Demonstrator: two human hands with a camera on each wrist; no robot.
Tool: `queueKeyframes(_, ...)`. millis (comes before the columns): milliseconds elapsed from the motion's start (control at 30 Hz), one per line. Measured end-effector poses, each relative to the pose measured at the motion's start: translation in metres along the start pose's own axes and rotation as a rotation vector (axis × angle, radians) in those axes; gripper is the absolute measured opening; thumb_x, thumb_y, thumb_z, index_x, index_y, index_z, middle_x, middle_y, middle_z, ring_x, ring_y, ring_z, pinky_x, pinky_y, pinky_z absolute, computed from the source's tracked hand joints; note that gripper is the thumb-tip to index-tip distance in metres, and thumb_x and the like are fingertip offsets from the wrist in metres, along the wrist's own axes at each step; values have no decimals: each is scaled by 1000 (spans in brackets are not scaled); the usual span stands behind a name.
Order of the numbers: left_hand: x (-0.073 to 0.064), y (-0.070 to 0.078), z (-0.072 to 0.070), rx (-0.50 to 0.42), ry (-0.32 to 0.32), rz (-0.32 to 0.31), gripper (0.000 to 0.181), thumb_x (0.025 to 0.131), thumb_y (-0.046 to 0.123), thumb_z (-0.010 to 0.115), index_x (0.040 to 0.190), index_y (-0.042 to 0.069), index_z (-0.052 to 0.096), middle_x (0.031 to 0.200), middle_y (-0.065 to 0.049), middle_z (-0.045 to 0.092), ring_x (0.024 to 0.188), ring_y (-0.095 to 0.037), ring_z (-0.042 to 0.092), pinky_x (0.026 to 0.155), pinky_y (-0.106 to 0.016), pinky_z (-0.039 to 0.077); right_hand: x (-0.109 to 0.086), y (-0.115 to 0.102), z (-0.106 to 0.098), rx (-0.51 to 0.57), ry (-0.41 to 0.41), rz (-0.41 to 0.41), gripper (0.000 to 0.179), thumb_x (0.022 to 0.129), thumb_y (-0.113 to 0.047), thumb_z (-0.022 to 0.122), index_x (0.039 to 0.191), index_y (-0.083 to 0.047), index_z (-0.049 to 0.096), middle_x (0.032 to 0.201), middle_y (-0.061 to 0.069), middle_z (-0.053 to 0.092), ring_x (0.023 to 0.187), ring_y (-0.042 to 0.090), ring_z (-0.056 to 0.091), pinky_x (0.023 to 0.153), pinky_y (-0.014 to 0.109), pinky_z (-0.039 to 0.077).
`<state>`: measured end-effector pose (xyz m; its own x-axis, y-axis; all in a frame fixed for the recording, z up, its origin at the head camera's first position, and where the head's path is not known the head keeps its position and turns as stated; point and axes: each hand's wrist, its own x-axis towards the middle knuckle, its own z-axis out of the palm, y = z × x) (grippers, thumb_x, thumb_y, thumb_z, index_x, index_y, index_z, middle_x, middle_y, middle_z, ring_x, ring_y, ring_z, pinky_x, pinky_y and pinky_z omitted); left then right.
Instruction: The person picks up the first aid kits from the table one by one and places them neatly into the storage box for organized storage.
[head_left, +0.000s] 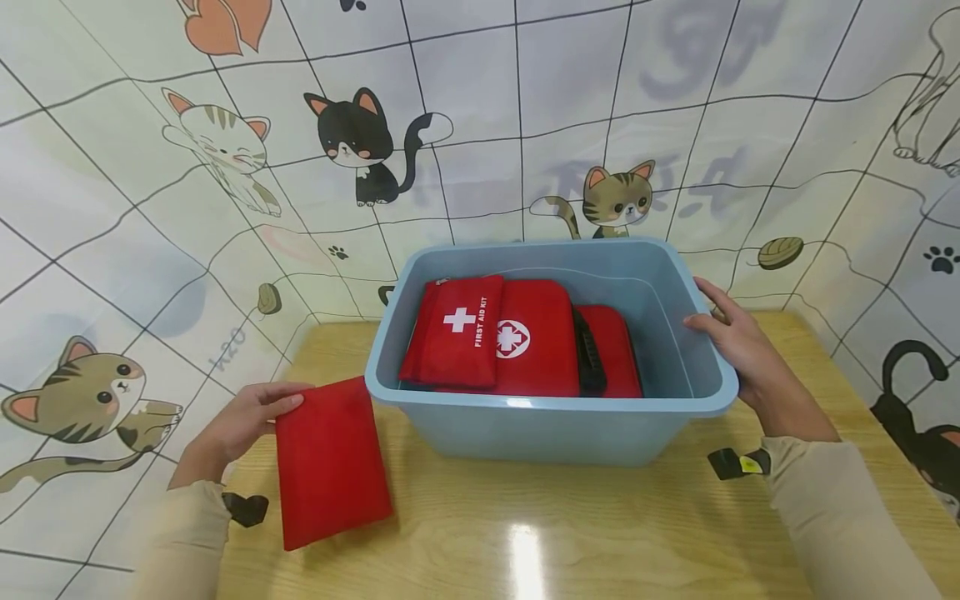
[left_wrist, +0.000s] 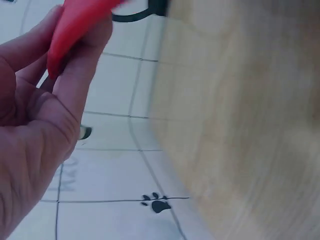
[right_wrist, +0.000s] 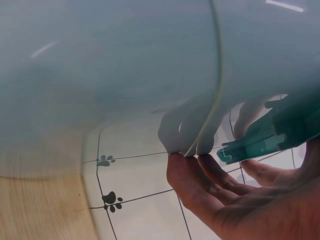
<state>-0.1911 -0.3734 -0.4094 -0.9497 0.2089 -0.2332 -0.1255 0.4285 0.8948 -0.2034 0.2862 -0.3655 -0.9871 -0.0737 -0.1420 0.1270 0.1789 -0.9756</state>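
A flat, plain red pouch (head_left: 333,462) is pinched at its upper left edge between the thumb and fingers of my left hand (head_left: 251,421). In the left wrist view, the pouch's red edge (left_wrist: 75,32) shows between the fingertips. It is just left of a light blue plastic bin (head_left: 525,429). My right hand (head_left: 738,346) grips the bin's right rim, thumb over the top and fingers on the outer wall. Inside the bin lie a small red first aid pouch (head_left: 457,354), a larger red first aid case (head_left: 543,342) and another red case (head_left: 611,354) with a black handle.
The bin stands on a light wooden table (head_left: 465,533). Behind and on both sides rises a white sheet (head_left: 480,183) with black grid lines and cartoon cats. Bare bin wall shows at the right inside.
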Motion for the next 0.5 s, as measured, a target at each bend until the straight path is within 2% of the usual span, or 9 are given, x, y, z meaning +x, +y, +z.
queueKeyframes(100,-5,6,-12,-35,70,39,44,102,26,58,137,-1,56,105,8,71,92,-15,69,81,-31,58,0,0,0,0,1,2,71,104,-27,44,160,-37,1,163,26,2,139,59,16,99,81,25)
queueKeyframes(233,-11,17,-24,-141,155,76,33,100,26,60,130,13,65,104,11,72,90,-11,71,78,-25,58,0,0,0,4,0,2,71,104,-26,44,160,-37,1,163,26,3,139,59,17,99,81,24)
queueKeyframes(400,-19,30,-36,-350,252,99,33,97,24,64,130,21,67,109,13,70,92,-8,70,80,-20,56,1,1,0,24,-5,0,71,104,-26,45,160,-38,2,163,26,3,139,57,17,100,80,24)
queueKeyframes(500,-23,40,-42,-488,291,116,35,96,21,65,131,19,66,111,13,70,94,-8,70,80,-20,56,1,1,0,33,-4,1,71,104,-26,45,160,-38,2,163,26,3,140,57,17,101,80,24)
